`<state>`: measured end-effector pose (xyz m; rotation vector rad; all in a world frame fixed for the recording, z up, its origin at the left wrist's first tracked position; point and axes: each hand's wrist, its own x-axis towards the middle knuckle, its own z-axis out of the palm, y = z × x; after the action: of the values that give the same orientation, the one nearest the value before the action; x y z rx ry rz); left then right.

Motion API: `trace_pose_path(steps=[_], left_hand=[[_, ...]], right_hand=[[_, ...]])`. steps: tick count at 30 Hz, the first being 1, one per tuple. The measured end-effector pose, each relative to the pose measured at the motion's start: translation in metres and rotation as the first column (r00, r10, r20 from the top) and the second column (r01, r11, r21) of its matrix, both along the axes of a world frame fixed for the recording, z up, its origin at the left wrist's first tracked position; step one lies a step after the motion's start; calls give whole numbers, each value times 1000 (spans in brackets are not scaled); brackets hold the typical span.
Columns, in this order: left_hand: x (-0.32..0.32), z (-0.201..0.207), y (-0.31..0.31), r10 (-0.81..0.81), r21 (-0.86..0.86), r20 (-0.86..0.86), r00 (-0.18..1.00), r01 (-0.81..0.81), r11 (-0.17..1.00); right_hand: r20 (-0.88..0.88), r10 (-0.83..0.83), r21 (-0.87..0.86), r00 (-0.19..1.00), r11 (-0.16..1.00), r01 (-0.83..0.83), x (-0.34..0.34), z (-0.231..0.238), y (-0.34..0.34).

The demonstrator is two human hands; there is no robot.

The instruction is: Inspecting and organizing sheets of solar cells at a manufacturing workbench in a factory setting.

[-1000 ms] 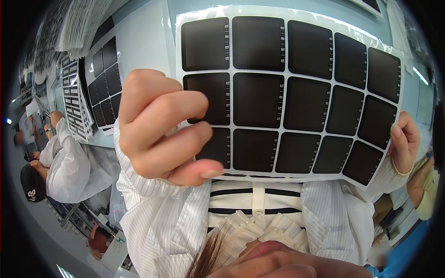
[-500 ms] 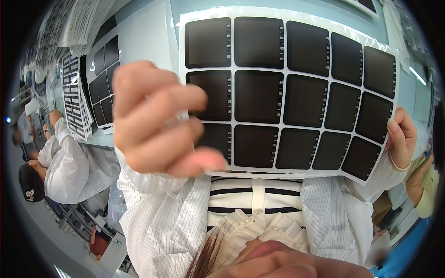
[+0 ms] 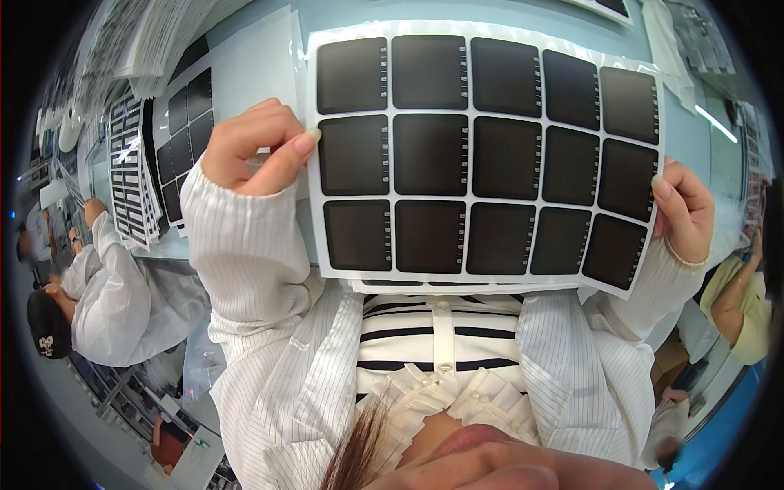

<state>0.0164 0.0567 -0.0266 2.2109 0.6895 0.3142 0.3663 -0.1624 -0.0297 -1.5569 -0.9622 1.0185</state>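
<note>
A white sheet (image 3: 390, 196) with rows of dark, round-cornered rectangles is held up in front of my chest. My left hand (image 3: 260, 147) pinches its left edge between thumb and fingers. At the opposite edge, my right hand (image 3: 683, 206) grips the sheet, thumb on the front and the other fingers partly hidden behind it. Each dark rectangle carries a strip of small light marks along its right side. Edges of more sheets show just beneath the held one.
A pale blue table (image 3: 523, 15) lies beyond the sheet. To the left are stacked sheets with black patterns (image 3: 129, 167) and another dark-panelled sheet (image 3: 189, 110). A person in a white coat (image 3: 118, 294) is at the left; another in yellow (image 3: 739, 306) is at the right.
My left hand, blurred in front of the sheet before, has moved left and now pinches its left edge. The sheet has shifted slightly left, still in my right hand.
</note>
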Motion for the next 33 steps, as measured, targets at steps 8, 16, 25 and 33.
trace_pose_path(steps=[8,16,25,33], left_hand=[[-7,4,2,-122,-259,24,992,124,958],[-6,5,9,-45,-483,183,982,130,866],[-17,8,8,71,-478,155,985,12,878],[-18,7,9,108,-527,206,973,17,850]], right_hand=[[-47,-50,31,998,998,51,-1,2,-1],[-82,-54,94,995,994,62,-8,13,-8],[-93,-32,99,995,994,41,-16,26,-6],[-85,-9,93,996,996,17,-18,22,-3]])
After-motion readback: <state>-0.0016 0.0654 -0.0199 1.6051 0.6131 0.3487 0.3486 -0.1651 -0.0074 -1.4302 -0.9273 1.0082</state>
